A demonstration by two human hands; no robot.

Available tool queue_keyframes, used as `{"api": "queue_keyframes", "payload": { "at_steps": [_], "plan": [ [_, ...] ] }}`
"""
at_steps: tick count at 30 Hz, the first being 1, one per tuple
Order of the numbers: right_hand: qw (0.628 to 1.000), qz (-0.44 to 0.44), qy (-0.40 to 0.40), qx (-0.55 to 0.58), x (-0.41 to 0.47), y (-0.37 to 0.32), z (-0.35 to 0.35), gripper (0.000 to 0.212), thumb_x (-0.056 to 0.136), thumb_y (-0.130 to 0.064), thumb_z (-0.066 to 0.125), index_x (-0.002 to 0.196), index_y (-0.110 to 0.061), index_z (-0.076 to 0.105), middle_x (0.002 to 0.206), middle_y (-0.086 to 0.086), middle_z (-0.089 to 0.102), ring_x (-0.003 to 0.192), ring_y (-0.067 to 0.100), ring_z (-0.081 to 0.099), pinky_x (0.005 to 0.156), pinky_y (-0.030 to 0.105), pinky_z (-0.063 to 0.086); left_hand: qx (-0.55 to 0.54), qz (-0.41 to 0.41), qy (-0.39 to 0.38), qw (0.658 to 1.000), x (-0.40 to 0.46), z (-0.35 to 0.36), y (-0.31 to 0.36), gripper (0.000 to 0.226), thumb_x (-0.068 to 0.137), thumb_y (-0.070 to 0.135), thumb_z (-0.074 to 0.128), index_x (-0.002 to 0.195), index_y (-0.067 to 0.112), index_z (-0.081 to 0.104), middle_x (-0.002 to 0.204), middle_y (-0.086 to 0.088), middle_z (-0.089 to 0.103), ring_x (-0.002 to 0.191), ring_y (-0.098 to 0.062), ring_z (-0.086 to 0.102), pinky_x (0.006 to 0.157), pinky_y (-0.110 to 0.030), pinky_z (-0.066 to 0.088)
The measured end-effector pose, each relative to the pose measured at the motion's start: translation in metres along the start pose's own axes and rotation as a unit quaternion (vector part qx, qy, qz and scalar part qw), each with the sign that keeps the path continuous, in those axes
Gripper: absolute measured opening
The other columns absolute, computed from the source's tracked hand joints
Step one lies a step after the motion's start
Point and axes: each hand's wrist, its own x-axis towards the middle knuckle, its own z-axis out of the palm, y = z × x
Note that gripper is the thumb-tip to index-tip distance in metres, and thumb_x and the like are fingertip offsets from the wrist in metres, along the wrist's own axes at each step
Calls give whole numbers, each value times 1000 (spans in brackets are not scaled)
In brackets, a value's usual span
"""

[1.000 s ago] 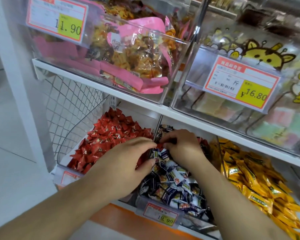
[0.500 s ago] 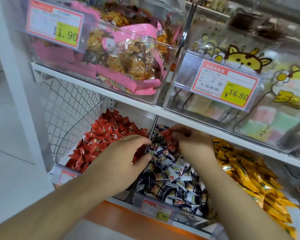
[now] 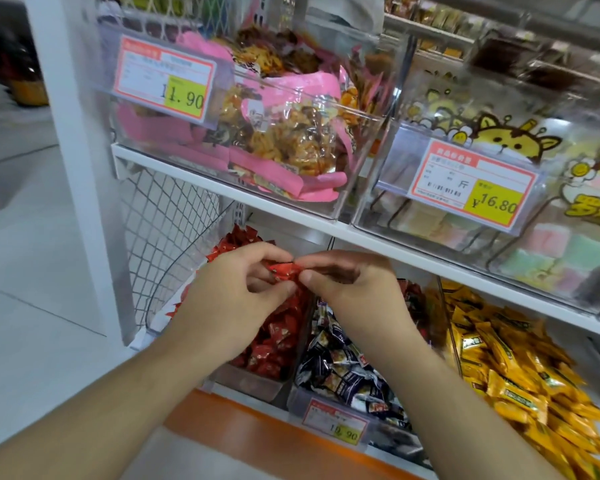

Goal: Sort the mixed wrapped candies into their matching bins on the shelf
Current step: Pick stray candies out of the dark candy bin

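Head view: both hands meet above the lower shelf, sharing 1 red wrapped candy. The left hand has its fingers curled round the candy's left end, and the right hand pinches the right end between thumb and forefinger. The candy sits just above the divide between 2 bins: the bin of red candies on the left and the bin of dark blue candies in the middle. To the right lies a bin of yellow candies. A few red wrappers lie at the back of the dark blue bin, beside the right wrist. On the upper shelf stand 2 clear bins, one with pink snack bags and a price tag reading 11.90, the other tagged 16.80.
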Motion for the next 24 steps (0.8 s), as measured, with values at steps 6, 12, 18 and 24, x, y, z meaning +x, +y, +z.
{"api": "queue_keyframes", "payload": {
  "at_steps": [6,12,18,24],
  "plan": [
    [975,-4,50,-215,7,23,-27,23,98,-15,65,109,-33,74,101,-20,73,92,-6,65,69,0,44,222,18,-5,975,8,-18,-21,40,94,45,69,132,46,58,112,19,64,92,-3,64,77,-24,54],
    [919,-26,-110,-378,-2,46,-34,31,101,-36,63,132,-36,68,133,-23,63,117,-1,62,102,15,48,239,92,-84,963,2,1,-18,49,101,50,53,149,46,45,154,31,34,137,1,43,109,-18,34],
    [886,-51,-167,-429,-1,58,-50,18,98,-35,60,99,-37,79,99,-23,75,87,-1,68,80,32,59,223,126,-165,953,-6,25,-11,54,104,57,41,157,51,28,162,38,17,147,13,19,116,-14,13],
    [925,-9,-134,-356,1,56,-60,18,100,-37,63,99,-40,80,104,-25,74,92,-8,67,82,18,57,206,147,-145,956,-3,31,-15,51,103,53,47,154,47,40,158,33,32,145,13,26,117,-12,18]
  ]
}}
